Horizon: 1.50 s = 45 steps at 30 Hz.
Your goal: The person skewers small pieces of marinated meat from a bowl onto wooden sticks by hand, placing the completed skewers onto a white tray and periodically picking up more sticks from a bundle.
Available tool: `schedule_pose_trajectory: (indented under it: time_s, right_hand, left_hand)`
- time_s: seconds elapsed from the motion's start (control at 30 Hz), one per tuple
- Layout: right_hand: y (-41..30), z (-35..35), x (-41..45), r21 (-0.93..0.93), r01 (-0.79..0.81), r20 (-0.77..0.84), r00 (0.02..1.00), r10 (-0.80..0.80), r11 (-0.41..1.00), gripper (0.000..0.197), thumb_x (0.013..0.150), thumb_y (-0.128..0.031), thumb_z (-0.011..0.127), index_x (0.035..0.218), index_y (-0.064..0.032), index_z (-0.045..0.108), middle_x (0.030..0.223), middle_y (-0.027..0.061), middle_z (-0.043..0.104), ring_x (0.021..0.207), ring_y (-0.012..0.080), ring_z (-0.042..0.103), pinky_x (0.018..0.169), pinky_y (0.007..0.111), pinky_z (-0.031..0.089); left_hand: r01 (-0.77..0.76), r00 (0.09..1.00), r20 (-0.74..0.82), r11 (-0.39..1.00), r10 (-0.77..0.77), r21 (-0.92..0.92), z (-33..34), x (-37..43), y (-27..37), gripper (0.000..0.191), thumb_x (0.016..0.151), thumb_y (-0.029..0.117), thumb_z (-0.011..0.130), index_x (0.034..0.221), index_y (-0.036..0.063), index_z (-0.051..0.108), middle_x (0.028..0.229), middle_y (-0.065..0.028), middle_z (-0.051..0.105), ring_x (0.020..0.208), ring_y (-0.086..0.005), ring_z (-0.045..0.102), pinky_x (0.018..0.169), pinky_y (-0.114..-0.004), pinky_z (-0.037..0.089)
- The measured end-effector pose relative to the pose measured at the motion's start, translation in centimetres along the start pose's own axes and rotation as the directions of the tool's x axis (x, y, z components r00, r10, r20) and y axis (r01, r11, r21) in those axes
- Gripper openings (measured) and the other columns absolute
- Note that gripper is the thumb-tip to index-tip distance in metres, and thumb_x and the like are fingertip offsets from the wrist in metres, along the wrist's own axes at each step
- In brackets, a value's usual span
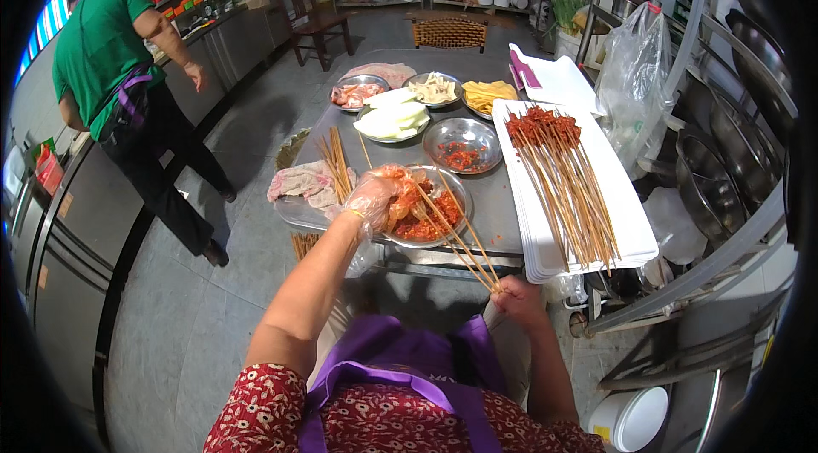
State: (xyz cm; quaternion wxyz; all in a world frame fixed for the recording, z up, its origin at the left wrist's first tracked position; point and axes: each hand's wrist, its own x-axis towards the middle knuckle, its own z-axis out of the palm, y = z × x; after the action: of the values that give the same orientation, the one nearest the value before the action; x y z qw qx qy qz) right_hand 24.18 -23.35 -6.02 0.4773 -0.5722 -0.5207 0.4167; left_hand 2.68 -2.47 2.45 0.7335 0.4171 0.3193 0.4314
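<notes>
My left hand [377,194], in a clear plastic glove smeared red, is curled over the left side of a steel bowl [465,216]. The bowl holds chili-coated meat [422,223], and the gloved fingers close on some of it. My right hand [519,301] grips the lower ends of several bamboo skewers [466,255] in front of the table edge. Their upper ends slant into the bowl beside my left fingers, which partly hide the tips. To the right, finished meat skewers [562,191] lie on a stack of white trays [629,223], red meat at the far end.
Behind are a steel bowl with chili bits [463,146], pale green slices [393,120], yellow sheets [489,95] and raw meat [358,95]. Bare skewers [335,162] rest on a cloth [303,188]. A metal rack [687,299] stands right; a person [115,63] stands left.
</notes>
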Motion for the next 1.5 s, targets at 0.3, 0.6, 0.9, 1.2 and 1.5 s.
schedule_pose_trajectory:
  time_s: [0.3,0.6,0.9,1.2,1.5]
  right_hand:
    - [-1.5,3.5,-0.1,0.114,-0.206,-0.045,0.976,0.212,0.972,0.007,0.074,-0.008,0.056,0.068,-0.0039,0.054,0.053,-0.0004,0.049,0.046,0.0049,0.043,0.041,0.021,0.033]
    - [-2.7,5.4,0.6,0.188,-0.209,-0.105,0.967,0.231,0.960,0.009,0.073,-0.008,0.055,0.068,-0.0022,0.054,0.053,0.0006,0.051,0.043,0.0047,0.044,0.038,0.020,0.033]
    - [-6.2,4.9,1.0,-0.406,0.059,-0.276,0.943,-0.184,0.912,0.007,0.074,-0.009,0.054,0.074,-0.0021,0.055,0.054,0.0105,0.052,0.048,0.0153,0.052,0.046,0.030,0.040]
    - [-12.7,0.4,0.7,-0.592,0.186,-0.325,0.835,-0.444,0.784,0.004,0.073,-0.001,0.051,0.074,0.0022,0.053,0.052,0.0146,0.048,0.046,0.0161,0.048,0.047,0.029,0.040]
    - [-12.6,-4.8,3.5,-0.666,0.049,-0.467,0.751,-0.467,0.745,0.010,0.067,-0.004,0.053,0.067,0.0055,0.050,0.052,0.0198,0.047,0.045,0.0232,0.046,0.048,0.035,0.039]
  left_hand:
    - [0.050,0.998,0.033,0.979,-0.044,-0.195,-0.7,0.7,-0.2,0.016,0.074,-0.006,0.049,0.090,-0.0046,0.051,0.081,-0.0150,0.059,0.070,-0.0265,0.061,0.067,-0.041,0.054]
    - [0.053,0.994,0.103,0.952,-0.023,-0.300,-1.1,0.8,-0.5,0.009,0.074,-0.004,0.050,0.083,-0.0053,0.052,0.075,-0.0153,0.058,0.058,-0.0227,0.059,0.050,-0.029,0.053]
    - [0.063,0.998,0.011,0.935,-0.063,-0.350,0.1,1.3,0.2,0.014,0.081,0.011,0.052,0.085,-0.0025,0.054,0.080,-0.0149,0.058,0.065,-0.0235,0.058,0.055,-0.035,0.054]
    - [0.148,0.957,0.289,0.857,0.001,-0.494,-1.9,1.3,-0.6,0.047,0.053,-0.015,0.031,0.098,-0.0093,0.044,0.093,-0.0250,0.050,0.082,-0.0363,0.056,0.072,-0.040,0.053]
    - [0.113,0.985,0.167,0.888,-0.041,-0.447,-0.6,0.5,-1.2,0.038,0.067,-0.015,0.028,0.103,-0.0143,0.040,0.099,-0.0279,0.049,0.087,-0.0429,0.055,0.067,-0.044,0.054]
